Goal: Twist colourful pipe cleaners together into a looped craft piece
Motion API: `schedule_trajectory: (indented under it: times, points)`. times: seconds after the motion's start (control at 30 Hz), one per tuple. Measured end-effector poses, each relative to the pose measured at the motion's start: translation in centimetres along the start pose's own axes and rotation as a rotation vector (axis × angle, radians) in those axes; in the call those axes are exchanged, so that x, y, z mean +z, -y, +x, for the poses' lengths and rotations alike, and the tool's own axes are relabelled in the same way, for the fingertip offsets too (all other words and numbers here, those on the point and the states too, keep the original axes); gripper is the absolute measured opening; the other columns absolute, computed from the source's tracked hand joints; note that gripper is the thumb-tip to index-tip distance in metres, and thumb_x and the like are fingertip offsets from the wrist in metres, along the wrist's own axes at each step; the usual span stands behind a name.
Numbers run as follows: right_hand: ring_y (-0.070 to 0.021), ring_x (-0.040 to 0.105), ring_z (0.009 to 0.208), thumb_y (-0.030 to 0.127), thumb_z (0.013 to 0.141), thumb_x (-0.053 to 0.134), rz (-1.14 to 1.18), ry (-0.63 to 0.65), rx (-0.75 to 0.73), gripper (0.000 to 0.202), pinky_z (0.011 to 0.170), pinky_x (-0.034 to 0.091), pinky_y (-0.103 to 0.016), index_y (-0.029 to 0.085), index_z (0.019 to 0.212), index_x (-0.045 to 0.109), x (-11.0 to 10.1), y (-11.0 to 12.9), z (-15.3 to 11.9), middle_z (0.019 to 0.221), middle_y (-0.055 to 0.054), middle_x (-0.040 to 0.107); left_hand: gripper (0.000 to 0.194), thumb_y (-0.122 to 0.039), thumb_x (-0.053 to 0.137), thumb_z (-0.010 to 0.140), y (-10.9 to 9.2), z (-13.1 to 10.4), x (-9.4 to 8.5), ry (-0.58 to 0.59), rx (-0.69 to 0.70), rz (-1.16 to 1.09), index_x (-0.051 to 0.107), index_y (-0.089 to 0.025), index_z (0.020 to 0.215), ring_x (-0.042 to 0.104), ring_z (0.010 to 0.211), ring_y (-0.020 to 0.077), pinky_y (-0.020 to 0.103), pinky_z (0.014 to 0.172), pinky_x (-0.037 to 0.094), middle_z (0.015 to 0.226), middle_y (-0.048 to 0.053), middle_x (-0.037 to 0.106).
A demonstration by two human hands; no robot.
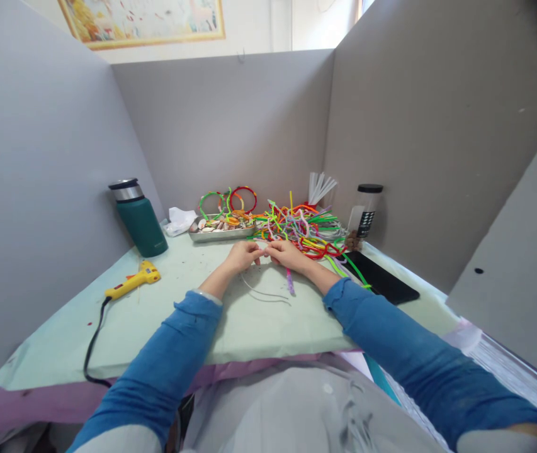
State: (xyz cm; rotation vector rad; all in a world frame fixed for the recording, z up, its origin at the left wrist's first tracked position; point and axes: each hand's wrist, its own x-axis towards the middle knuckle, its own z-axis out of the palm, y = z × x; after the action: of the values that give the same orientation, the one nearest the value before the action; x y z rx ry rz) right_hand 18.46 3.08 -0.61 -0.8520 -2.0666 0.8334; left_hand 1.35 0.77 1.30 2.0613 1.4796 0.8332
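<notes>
Tray (221, 236): landmark.
L hand (242, 257), R hand (287, 253): nr side of tray, fingertips tog., pinched; exact item held n/c (can't tell).
Grey wire (268, 294): below hands, nr side of tray. Risk: slack pinch, wire springs loose; poss. snag on purple strip (289, 283).
Flask (141, 226), L of tray; jar (367, 211), R: lettering illeg.

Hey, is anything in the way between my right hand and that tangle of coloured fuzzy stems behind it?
Nothing visible stands between your right hand and the tangle of coloured stems, whose near edge lies just beyond it. The thin grey strands lie on your side.
</notes>
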Motion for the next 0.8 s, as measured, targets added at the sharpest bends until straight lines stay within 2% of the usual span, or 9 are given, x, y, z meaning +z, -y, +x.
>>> schedule_trajectory:
  times: [0.37, 0.53, 0.8]
  points:
    - [-0.0072, 0.04, 0.047, 0.043, 0.078, 0.048, 0.038, 0.005, 0.021, 0.031, 0.045, 0.028, -0.02, 0.014, 0.073, 0.055, 0.2, -0.1, 0.1, 0.054, 0.003, 0.049, 0.03, -0.041, 0.051, 0.075, -0.4, -0.1, -0.3, -0.048, -0.024, 0.036, 0.062, -0.013, 0.073, 0.043, 0.034, 0.0049, 0.019, 0.039, 0.033, 0.063, 0.002, 0.064]
    - [-0.0069, 0.038, 0.045, 0.041, 0.077, 0.049, 0.055, 0.002, 0.03, 0.028, 0.043, 0.026, -0.02, 0.014, 0.07, 0.054, 0.3, 0.0, 0.0, 0.052, 0.004, 0.047, 0.031, -0.041, 0.051, 0.075, 0.3, 0.2, -0.2, -0.02, -0.009, 0.037, 0.062, -0.012, 0.073, 0.044, 0.035, 0.0053, 0.019, 0.04, 0.034, 0.065, 0.003, 0.065]
    - [-0.0076, 0.039, 0.048, 0.039, 0.076, 0.05, 0.033, -0.03, 0.023, 0.026, 0.047, 0.028, -0.021, 0.014, 0.069, 0.055, 0.2, -0.4, 0.3, 0.051, 0.003, 0.048, 0.027, -0.035, 0.051, 0.075, 0.6, 0.4, 0.1, 0.008, -0.001, -0.033, 0.062, -0.012, 0.084, 0.045, 0.036, 0.0051, 0.019, 0.038, 0.033, 0.074, 0.004, 0.067]
